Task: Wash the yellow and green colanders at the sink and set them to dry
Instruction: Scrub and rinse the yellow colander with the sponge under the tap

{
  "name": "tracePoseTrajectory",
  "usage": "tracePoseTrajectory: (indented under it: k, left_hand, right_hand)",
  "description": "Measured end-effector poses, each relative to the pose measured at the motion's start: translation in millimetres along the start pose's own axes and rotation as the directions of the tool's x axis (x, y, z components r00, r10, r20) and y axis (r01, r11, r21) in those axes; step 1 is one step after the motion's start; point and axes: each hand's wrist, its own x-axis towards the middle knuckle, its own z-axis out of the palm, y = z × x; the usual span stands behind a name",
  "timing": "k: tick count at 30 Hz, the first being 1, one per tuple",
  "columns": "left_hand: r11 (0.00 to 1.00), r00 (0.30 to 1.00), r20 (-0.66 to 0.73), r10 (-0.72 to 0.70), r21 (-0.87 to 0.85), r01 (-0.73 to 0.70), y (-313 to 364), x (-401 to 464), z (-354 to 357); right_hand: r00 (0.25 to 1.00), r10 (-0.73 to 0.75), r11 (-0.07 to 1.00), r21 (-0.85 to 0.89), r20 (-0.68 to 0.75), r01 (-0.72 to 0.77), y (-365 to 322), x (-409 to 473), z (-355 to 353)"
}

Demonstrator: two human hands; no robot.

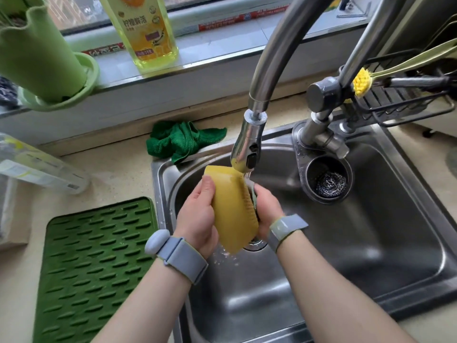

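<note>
Two hands are seen over the steel sink, both closed around the yellow colander, which is held on edge just under the faucet head. The left hand is wrapped on the colander's solid outer side, thumb up near its top rim; the right hand is curled against the slotted side, at 3 o'clock from the colander. Water is seen running from the faucet head onto the colander's upper edge, and drops are scattered near the drain directly below. A green ridged drying mat is laid on the counter at 9 o'clock from the sink. A crumpled green cloth is left at the sink's rim at 11 o'clock, and a steel scourer is kept in a round cup at 2 o'clock. A yellow detergent bottle is stood on the window ledge.
</note>
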Motion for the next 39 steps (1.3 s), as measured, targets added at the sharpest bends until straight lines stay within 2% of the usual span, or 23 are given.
tracePoseTrajectory:
  k: [2, 5, 7, 9, 10, 11, 12, 14, 15, 17, 20, 23, 25, 26, 28, 30, 31, 32, 33, 34, 35, 36, 39]
  left_hand:
    - [0.999, 0.994, -0.106, 0.024, -0.037, -0.028, -8, 6, 5]
    - [0.994, 0.965, -0.247, 0.088, -0.045, -0.103, -24, 14, 8]
    - [0.988, 0.96, -0.236, 0.154, 0.055, -0.144, -29, 17, 8]
    - [0.963, 0.969, -0.164, 0.186, 0.224, -0.148, -33, 19, 4]
    - [0.953, 0.982, -0.094, 0.166, 0.27, -0.136, -35, 18, 0]
    - [0.937, 0.988, -0.025, 0.152, 0.323, -0.136, -36, 16, -4]
    - [0.9, 0.987, 0.036, 0.158, 0.407, -0.159, -37, 12, -8]
    - [0.752, 0.962, 0.194, 0.19, 0.602, -0.27, -38, 5, -17]
    - [0.67, 0.938, 0.278, 0.208, 0.658, -0.344, -38, 0, -19]
    - [0.439, 0.866, 0.428, 0.259, 0.746, -0.5, -37, -1, -27]
    - [-0.033, 0.758, 0.557, 0.34, 0.813, -0.582, -38, 5, -36]
    - [-0.386, 0.58, 0.733, 0.356, 0.68, -0.623, -46, 15, -38]
    - [-0.503, 0.492, 0.793, 0.36, 0.609, -0.613, -49, 20, -40]
    - [-0.505, 0.478, 0.786, 0.392, 0.618, -0.603, -52, 19, -43]
    - [-0.427, 0.522, 0.681, 0.514, 0.731, -0.533, -55, 9, -41]
    - [-0.25, 0.644, 0.437, 0.627, 0.897, -0.365, -57, -6, -36]
    - [-0.073, 0.725, 0.27, 0.633, 0.954, -0.291, -57, -10, -34]
    - [0.173, 0.827, 0.089, 0.555, 0.96, -0.219, -54, -14, -31]
    - [0.451, 0.92, -0.057, 0.389, 0.882, -0.136, -51, -16, -27]
    - [0.681, 0.972, -0.14, 0.191, 0.731, -0.029, -47, -15, -23]
    - [0.818, 0.987, -0.16, 0.022, 0.57, 0.074, -45, -14, -19]
    - [0.877, 0.987, -0.15, -0.056, 0.465, 0.121, -44, -12, -16]
    - [0.937, 0.98, -0.191, -0.052, 0.329, 0.114, -40, -5, -4]
  right_hand:
    - [0.999, -0.041, 0.994, 0.102, -0.029, 0.044, 22, -7, 4]
    - [0.947, -0.315, 0.943, -0.13, -0.056, 0.306, 36, -23, 14]
    - [0.804, -0.594, 0.718, -0.429, 0.03, 0.547, 31, -31, 23]
    - [0.681, -0.713, 0.48, -0.594, 0.165, 0.646, 18, -28, 30]
    - [0.68, -0.712, 0.439, -0.645, 0.174, 0.625, 8, -20, 30]
    - [0.73, -0.666, 0.461, -0.684, 0.155, 0.565, -4, -12, 27]
    - [0.802, -0.587, 0.545, -0.68, 0.107, 0.49, -16, -1, 21]
    - [0.901, -0.432, 0.775, -0.524, -0.031, 0.354, -32, 15, 4]
    - [0.917, -0.379, 0.863, -0.406, -0.127, 0.3, -35, 18, -3]
    - [0.881, -0.362, 0.922, -0.259, -0.304, 0.29, -34, 19, -16]
    - [0.88, -0.384, 0.918, -0.221, -0.279, 0.33, -25, 1, -20]
    - [0.928, -0.368, 0.808, -0.513, -0.057, 0.289, -23, -17, -26]
    - [0.923, -0.385, 0.694, -0.661, -0.009, 0.283, -22, -19, -32]
    - [0.917, -0.398, 0.657, -0.708, -0.034, 0.259, -22, -19, -34]
    - [0.893, -0.436, 0.63, -0.747, -0.115, 0.211, -22, -19, -41]
    - [0.86, -0.479, 0.641, -0.739, -0.176, 0.206, -16, -20, -45]
    - [0.841, -0.5, 0.655, -0.725, -0.206, 0.211, -13, -21, -47]
    - [0.824, -0.519, 0.673, -0.704, -0.229, 0.228, -10, -23, -47]
    - [0.806, -0.541, 0.68, -0.688, -0.239, 0.253, -7, -25, -46]
    - [0.791, -0.565, 0.673, -0.686, -0.234, 0.278, -4, -28, -44]
    - [0.775, -0.594, 0.651, -0.695, -0.215, 0.306, -2, -30, -42]
    - [0.761, -0.623, 0.621, -0.707, -0.183, 0.338, 1, -31, -41]
    - [0.775, -0.628, 0.584, -0.703, -0.073, 0.407, 1, -35, -43]
